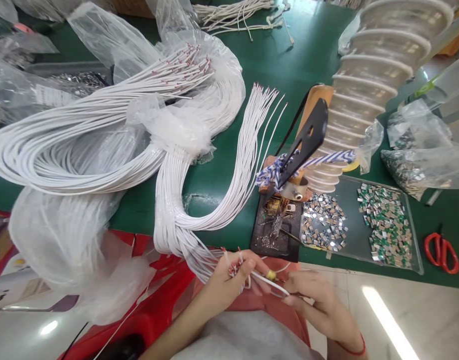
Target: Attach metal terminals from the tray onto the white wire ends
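Note:
In the head view, my left hand (229,280) is closed around white cables (199,245) near the front edge of the table; red-tipped ends stick out above its fingers. A yellow wrap (271,275) shows at a fingertip of that hand. My right hand (319,300) pinches a single white cable (269,284) that runs between both hands; its end is partly hidden by the fingers. Just beyond the hands sits a black work holder (259,240) with metal bits on it. More of the white cables curve back over the green table, their red tips pointing away.
Right of the holder lies a clear tray (351,225) with small metal and green connectors. A ribbed clear hose (368,90) comes down behind it, tied to a black bracket (308,135). Red scissors (441,252), bags of parts (417,160) and a bagged cable bundle (83,115) lie around.

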Available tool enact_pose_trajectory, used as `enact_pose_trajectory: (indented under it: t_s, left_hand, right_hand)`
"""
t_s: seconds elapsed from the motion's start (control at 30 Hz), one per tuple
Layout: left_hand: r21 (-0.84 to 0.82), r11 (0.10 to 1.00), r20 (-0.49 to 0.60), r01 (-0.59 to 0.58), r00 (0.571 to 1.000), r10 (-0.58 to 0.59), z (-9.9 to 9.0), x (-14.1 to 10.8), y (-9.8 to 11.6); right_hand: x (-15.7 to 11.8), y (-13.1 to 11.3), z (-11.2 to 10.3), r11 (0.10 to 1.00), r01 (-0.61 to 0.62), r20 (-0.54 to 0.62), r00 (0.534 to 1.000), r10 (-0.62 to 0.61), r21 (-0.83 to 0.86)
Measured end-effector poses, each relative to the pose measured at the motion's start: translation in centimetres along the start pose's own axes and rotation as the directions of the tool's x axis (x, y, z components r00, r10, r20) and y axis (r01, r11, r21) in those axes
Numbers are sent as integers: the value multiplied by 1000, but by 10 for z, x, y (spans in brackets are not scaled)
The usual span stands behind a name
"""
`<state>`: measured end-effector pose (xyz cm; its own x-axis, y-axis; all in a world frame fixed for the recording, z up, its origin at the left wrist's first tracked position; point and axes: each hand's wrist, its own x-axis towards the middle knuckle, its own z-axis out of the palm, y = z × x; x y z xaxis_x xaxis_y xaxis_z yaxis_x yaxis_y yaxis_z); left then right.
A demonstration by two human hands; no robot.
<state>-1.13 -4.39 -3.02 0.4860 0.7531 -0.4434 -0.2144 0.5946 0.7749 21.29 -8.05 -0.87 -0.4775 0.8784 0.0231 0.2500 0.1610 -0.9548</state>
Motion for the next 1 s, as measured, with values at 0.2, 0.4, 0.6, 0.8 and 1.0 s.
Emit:
enact_pose_trajectory:
  t_s: [0.2,0.4,0.6,0.8,1.0]
  left_hand:
    - [41,999,27,-8,1000,7,-8,-7,-6]
    - [9,994,105,-109,989,107,-7,-1,-6]
    - [187,979,336,-82,942,14,-5,-2,-2]
    - [238,970,325,55,937,-132,-2,-2,-2]
    - [232,967,344,103,921,-181,1,0,1]
  right_hand:
    - [1,10,-2,999,-41,142,989,43,-18]
    - [16,12,13,997,-60,320,947,42,48]
    - [15,-9,5,996,-70,-148,986,77,57]
    - [23,-18,10,996,16,-285,958,9,87]
    - [29,-19,13,995,5,-288,957,24,100]
